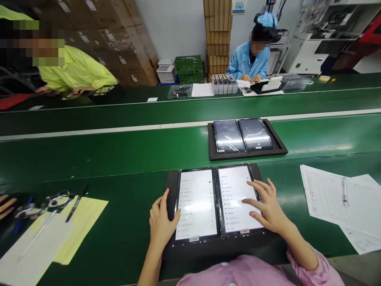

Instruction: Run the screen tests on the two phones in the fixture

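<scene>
Two tablets with lit white screens lie side by side on a black tray [199, 254] in front of me. Both show a settings-like list, its text too small to read. My left hand [161, 223] rests at the left edge of the left tablet [197, 206], thumb by its border and fingers apart over the tray's rim. Over the right tablet [233, 198] hovers my right hand [269, 206], fingers spread and nothing held. Its fingertips are over the screen; whether one touches the glass, I cannot tell.
Beyond, a black tray [279, 149] holds two dark-screened tablets on the green conveyor [149, 147]. Printed sheets [327, 198] with a pen lie right; yellow paper [83, 220], white paper and cables left. Another person's hand [6, 206] shows far left. Two people sit across the line.
</scene>
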`<state>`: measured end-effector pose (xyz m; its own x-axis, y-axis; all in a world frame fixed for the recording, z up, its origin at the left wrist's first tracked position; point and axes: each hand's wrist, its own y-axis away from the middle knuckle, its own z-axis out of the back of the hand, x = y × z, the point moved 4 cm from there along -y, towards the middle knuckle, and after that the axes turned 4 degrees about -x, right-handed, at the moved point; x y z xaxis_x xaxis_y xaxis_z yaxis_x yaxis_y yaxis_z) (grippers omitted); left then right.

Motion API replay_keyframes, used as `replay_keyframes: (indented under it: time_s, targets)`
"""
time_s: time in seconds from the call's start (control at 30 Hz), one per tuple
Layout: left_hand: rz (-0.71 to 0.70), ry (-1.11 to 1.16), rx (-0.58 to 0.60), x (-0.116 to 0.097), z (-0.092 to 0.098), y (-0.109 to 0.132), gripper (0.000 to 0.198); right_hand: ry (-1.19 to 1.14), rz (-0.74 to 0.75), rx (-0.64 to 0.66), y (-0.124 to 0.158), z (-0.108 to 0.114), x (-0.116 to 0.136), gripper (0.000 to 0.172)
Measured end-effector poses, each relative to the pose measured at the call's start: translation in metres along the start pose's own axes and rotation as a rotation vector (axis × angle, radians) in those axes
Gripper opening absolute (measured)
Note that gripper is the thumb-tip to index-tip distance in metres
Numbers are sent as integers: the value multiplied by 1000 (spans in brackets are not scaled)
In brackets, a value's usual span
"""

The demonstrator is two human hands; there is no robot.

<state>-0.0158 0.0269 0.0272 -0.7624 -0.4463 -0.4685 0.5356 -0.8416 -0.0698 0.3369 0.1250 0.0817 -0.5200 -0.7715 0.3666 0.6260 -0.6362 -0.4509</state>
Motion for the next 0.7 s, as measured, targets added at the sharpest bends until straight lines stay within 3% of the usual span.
replay_keyframes:
  time_s: [0.1, 0.17, 0.33, 0.7]
  targets:
    - [-43, 3, -25, 2, -2, 0, 88, -71, -10, -191, 3, 7, -7, 46]
    - [-118, 62, -49, 4, -3, 1, 87, -105, 34, -245, 3, 1, -5, 45]
    - [-219, 145, -94, 10, -5, 3, 71, -133, 122, -176, 1, -15, 3, 40]
    - [-284, 109, -94, 4, -5, 7, 74, -8, 59, -141, 2, -14, -3, 36]
